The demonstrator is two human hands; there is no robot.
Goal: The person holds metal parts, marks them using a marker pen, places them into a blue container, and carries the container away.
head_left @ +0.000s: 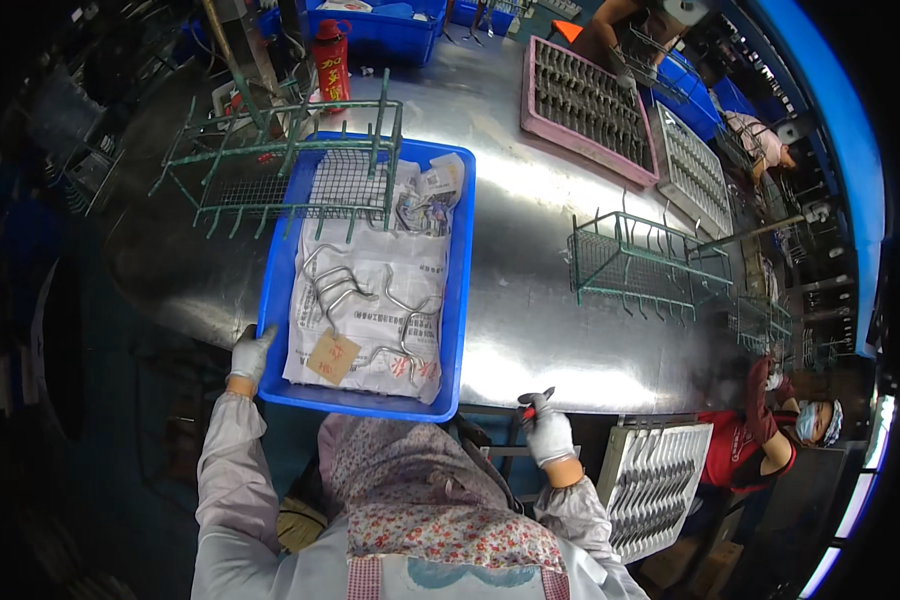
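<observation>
A blue plastic tray [467, 270] stands on the steel table, overhanging its front edge and lined with newspaper [370, 310]. Bent metal rods [407, 335] and a small brown card tag [331, 358] lie on the paper. My left hand [252, 355], in a white glove, grips the tray's near left rim. Beside the table's front edge, to the right of the tray, my gloved right hand [548, 435] is closed round a small hand tool [537, 396] with a dark tip and red on its handle. The tool's exact kind is unclear.
A green wire rack [300, 165] hangs over the tray's far end, another [650, 265] to the right. A red bottle [331, 65] stands behind. Pink [592, 110] and pale [660, 490] racks hold rows of metal parts. Co-workers work at far right [755, 430] and at the back [620, 40].
</observation>
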